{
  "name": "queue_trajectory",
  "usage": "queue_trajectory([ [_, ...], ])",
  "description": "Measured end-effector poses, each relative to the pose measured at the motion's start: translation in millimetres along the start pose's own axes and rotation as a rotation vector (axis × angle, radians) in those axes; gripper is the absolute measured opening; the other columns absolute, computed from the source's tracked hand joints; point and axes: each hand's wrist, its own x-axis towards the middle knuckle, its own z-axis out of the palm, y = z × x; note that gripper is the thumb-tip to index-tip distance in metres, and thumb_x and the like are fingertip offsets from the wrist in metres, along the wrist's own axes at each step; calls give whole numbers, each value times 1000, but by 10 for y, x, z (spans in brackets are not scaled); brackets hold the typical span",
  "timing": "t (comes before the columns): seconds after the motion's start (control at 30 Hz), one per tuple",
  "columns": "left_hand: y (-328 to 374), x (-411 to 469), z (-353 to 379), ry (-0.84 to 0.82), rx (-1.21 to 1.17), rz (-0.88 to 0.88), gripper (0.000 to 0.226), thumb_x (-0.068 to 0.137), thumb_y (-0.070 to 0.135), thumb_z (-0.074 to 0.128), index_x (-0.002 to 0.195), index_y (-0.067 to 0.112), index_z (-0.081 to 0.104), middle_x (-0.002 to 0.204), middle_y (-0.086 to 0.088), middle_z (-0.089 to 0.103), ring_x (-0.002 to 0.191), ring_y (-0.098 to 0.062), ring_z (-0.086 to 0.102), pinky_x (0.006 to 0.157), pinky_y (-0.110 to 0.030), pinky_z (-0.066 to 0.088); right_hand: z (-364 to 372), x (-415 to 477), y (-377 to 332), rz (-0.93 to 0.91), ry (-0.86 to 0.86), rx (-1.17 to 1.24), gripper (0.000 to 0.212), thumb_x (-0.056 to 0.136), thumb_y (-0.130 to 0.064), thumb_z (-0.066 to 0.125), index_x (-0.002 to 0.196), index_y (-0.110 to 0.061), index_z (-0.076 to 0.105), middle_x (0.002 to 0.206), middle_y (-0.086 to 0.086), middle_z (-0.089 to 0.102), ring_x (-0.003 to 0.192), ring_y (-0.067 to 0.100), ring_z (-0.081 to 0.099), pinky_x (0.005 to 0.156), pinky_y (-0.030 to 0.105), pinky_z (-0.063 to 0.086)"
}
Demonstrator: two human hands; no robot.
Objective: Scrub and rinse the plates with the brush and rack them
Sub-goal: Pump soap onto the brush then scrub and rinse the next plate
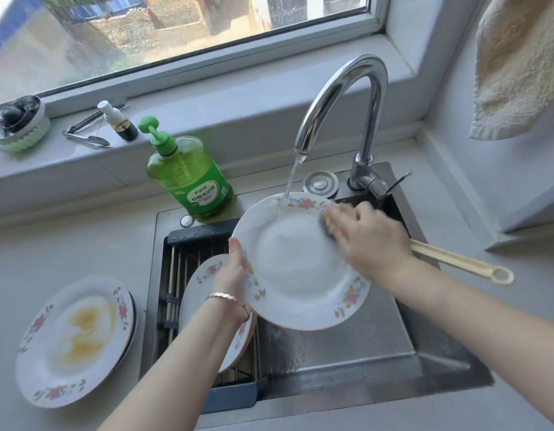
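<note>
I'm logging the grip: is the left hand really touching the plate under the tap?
Touching. The head view shows the left hand gripping the plate at its left rim, with the thumb over the flowered edge and the fingers hidden behind it.

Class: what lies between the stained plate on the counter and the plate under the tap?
In the head view: the sink rack holding one racked plate, and the left hand.

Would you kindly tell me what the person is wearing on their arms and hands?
Both forearms are bare, with no sleeves or gloves in view. The left hand has a thin silver chain bracelet at its wrist; the right hand and wrist show nothing worn.
</note>
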Motion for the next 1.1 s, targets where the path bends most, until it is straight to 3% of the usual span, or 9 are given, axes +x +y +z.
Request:
queue_trajectory([
  [0.1,-27,50,-12,25,54,-15,75,67,78,53,102,13,66,99,-11,72,86,-27,70,84,-46,53,231,-251,-315,-372,113,115,34,84,-40,45,109,-36,68,67,1,56,45,23,55,36,26,40],
  [0.17,-56,72,-44,32,18,-25,73,71,73,54,111,13,64,108,-13,69,97,-31,66,91,-50,49,250,-135,-249,-370,178,78,32,82,-43,46,99,-36,72,62,-1,55,39,21,52,33,21,34],
  [0.3,-51,41,-55,60,52,16,20,87,11,60,101,-3,63,85,-15,71,72,-27,68,74,-41,57,151,100,-93,-20,166,123,33,90,-40,55,121,-33,62,93,9,58,76,32,63,57,31,40],
  [0.4,-52,-8,-3,47,122,57,7,80,-11,58,82,-7,62,55,-8,68,46,-18,65,48,-27,56,230,-77,-366,-243,147,192,37,78,-47,52,107,-32,70,81,4,61,63,26,64,45,30,46],
  [0.47,-60,-63,8,16,143,70,10,79,-14,57,78,-4,62,54,-7,67,45,-17,64,46,-27,55,230,-27,-372,-229,145,211,35,81,-48,54,112,-36,67,90,1,62,75,22,66,53,31,48],
  [0.6,-104,-127,6,-24,181,103,11,80,-14,58,80,-4,62,57,-7,68,48,-17,65,51,-30,56,136,373,-105,194,44,349,43,91,-45,50,134,-43,44,127,-2,51,112,21,55,84,31,42],
  [0.77,-43,-144,59,-57,223,159,13,80,-13,59,77,-1,63,58,-5,68,50,-16,66,55,-29,56,82,150,-609,-160,123,422,42,89,-45,54,130,-45,48,129,-16,53,115,12,52,84,30,41],
  [0.93,43,-122,39,-32,295,225,19,78,-13,61,73,5,64,58,-2,69,53,-16,65,59,-31,57,37,515,-415,125,102,474,41,90,-41,53,131,-42,48,122,-11,56,113,17,53,81,30,40],
  [1.1,66,-121,63,-9,382,270,10,67,-2,69,74,-1,61,73,-19,64,70,-30,63,70,-40,53,-55,144,-828,-247,189,556,42,86,-39,61,127,-42,53,127,-11,58,111,15,58,83,31,47],
])
